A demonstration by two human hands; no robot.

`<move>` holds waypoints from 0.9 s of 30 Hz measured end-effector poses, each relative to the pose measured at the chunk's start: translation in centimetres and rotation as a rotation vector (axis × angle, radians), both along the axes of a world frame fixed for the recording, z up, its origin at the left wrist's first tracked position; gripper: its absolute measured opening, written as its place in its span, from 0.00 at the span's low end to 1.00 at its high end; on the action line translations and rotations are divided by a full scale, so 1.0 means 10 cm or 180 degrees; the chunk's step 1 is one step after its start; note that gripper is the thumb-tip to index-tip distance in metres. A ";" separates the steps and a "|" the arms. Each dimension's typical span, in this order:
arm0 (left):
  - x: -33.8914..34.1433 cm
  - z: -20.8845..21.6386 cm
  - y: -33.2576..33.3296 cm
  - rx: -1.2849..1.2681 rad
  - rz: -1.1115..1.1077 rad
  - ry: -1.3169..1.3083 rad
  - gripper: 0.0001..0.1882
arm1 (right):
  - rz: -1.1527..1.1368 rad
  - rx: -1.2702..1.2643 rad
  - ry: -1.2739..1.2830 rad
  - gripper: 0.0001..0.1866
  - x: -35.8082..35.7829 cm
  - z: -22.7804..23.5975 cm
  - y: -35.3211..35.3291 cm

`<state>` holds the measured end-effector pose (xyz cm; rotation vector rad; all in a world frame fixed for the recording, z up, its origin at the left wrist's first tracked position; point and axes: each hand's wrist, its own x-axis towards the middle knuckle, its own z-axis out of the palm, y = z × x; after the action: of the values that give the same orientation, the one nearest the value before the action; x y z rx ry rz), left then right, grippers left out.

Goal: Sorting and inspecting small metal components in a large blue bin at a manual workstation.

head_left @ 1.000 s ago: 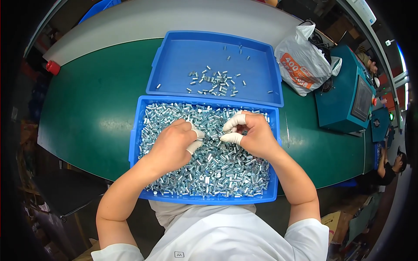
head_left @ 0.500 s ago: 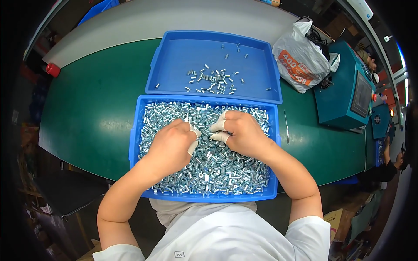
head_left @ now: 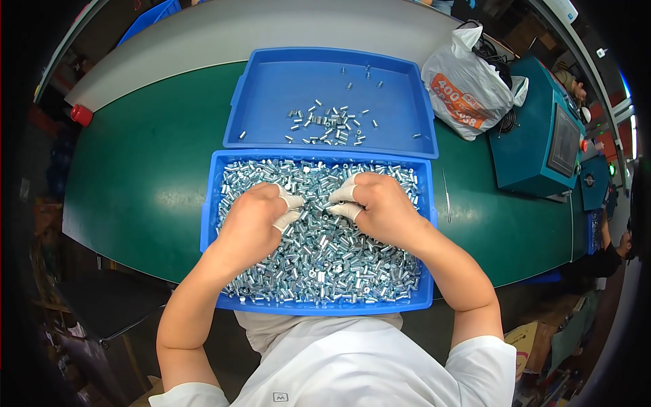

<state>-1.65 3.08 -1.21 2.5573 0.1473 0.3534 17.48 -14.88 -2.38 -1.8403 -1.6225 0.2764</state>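
Metal cylinders (head_left: 327, 266) lie beneath the curled left fingers (head_left: 293, 201) and right fingers (head_left: 344, 195); whether any are pinched, I cannot tell.

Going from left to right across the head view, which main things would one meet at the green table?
Red rounded object, left hand in white finger cots, right hand likewise, thin silver metal tool, teal box-shaped machine.

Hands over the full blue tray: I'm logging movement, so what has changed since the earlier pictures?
The left hand and right hand have both shifted left over the piled metal parts. Whether either took or released a part is too small to tell. The far tray, its scattered parts and the white bag stayed put.
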 end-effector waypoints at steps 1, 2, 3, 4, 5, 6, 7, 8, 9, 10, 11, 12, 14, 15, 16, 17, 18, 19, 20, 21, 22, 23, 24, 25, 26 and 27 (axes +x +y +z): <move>0.00 0.02 0.00 -0.0004 0.0001 0.0007 0.14 | 0.0025 0.0191 0.0118 0.09 0.02 0.00 0.00; -0.01 0.08 -0.01 -0.0246 0.0155 -0.0023 0.13 | 0.0050 0.0381 0.0236 0.09 0.03 0.01 -0.01; -0.02 0.14 -0.01 -0.0489 0.0310 -0.0053 0.12 | 0.0050 0.0376 0.0241 0.09 0.04 0.03 -0.03; -0.03 0.19 -0.02 -0.0492 0.0320 -0.0043 0.12 | 0.0042 0.0306 0.0312 0.09 0.05 0.07 -0.05; -0.04 0.25 -0.02 -0.0900 0.0466 0.0152 0.12 | 0.0034 0.0235 0.0381 0.09 0.05 0.09 -0.05; -0.04 0.26 -0.01 -0.1308 0.0610 0.0346 0.12 | 0.0039 0.0230 0.0390 0.09 0.04 0.10 -0.05; -0.05 0.26 0.00 -0.1308 0.0611 0.0345 0.12 | -0.0106 0.0109 0.0646 0.09 0.02 0.13 -0.05; -0.07 0.24 0.02 -0.1025 0.0426 0.0268 0.11 | -0.0253 -0.0012 0.0900 0.09 0.00 0.14 -0.06; -0.07 0.22 0.04 -0.0741 0.0240 0.0191 0.10 | -0.0254 -0.0013 0.0898 0.09 0.00 0.15 -0.06; -0.07 0.21 0.04 -0.0744 0.0248 0.0192 0.10 | -0.0224 -0.0074 0.0770 0.09 0.00 0.14 -0.06; -0.06 0.19 0.03 -0.0584 0.0178 0.0224 0.08 | -0.0193 -0.0135 0.0641 0.09 0.01 0.14 -0.05; -0.04 0.18 0.02 -0.0423 0.0109 0.0256 0.07 | -0.0185 -0.0138 0.0642 0.09 0.01 0.14 -0.05; 0.01 0.16 -0.01 -0.0426 0.0059 0.0372 0.06 | -0.0241 -0.0336 0.0572 0.10 0.02 0.13 -0.04; 0.05 0.17 -0.03 -0.0428 0.0001 0.0489 0.05 | -0.0231 -0.0336 0.0573 0.10 0.01 0.13 -0.03; 0.09 0.19 -0.05 -0.0584 0.0110 0.0711 0.06 | -0.0286 -0.0406 0.0555 0.10 0.01 0.14 -0.02; 0.11 0.16 -0.03 -0.0584 0.0110 0.0708 0.06 | -0.0342 -0.0475 0.0537 0.11 0.00 0.16 -0.02; 0.13 0.09 -0.02 -0.0416 0.0164 0.0690 0.09 | -0.0343 -0.0474 0.0535 0.11 -0.01 0.18 0.00; 0.16 0.07 -0.02 -0.0245 0.0205 0.0673 0.12 | -0.0391 -0.0692 0.0517 0.12 -0.02 0.20 0.02; 0.18 0.08 -0.03 -0.0240 0.0189 0.0673 0.12 | -0.0441 -0.0909 0.0502 0.13 -0.02 0.20 0.04; 0.21 0.11 -0.06 -0.0058 0.0272 0.0898 0.14 | -0.0459 -0.0905 0.0505 0.13 -0.03 0.20 0.05; 0.23 0.14 -0.07 0.0130 0.0360 0.1126 0.17 | -0.0506 -0.0953 0.0384 0.13 -0.04 0.20 0.07; 0.23 0.13 -0.08 0.0141 0.0345 0.1132 0.17 | -0.0554 -0.1002 0.0263 0.13 -0.06 0.20 0.09; 0.24 0.11 -0.09 0.0227 0.0379 0.1050 0.18 | -0.0570 -0.0995 0.0273 0.13 -0.07 0.19 0.10; 0.23 0.09 -0.09 0.0313 0.0419 0.0969 0.19 | -0.0494 -0.0925 0.0180 0.13 -0.08 0.17 0.12; 0.22 0.06 -0.09 0.0320 0.0410 0.0977 0.19 | -0.0417 -0.0857 0.0086 0.13 -0.10 0.16 0.14; 0.21 0.02 -0.09 0.0410 0.0396 0.0866 0.18 | -0.0424 -0.0854 0.0097 0.13 -0.11 0.14 0.15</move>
<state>0.45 2.14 -1.02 2.7214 0.3972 0.0600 16.37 -13.42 -0.99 -2.1232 -1.4920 0.4799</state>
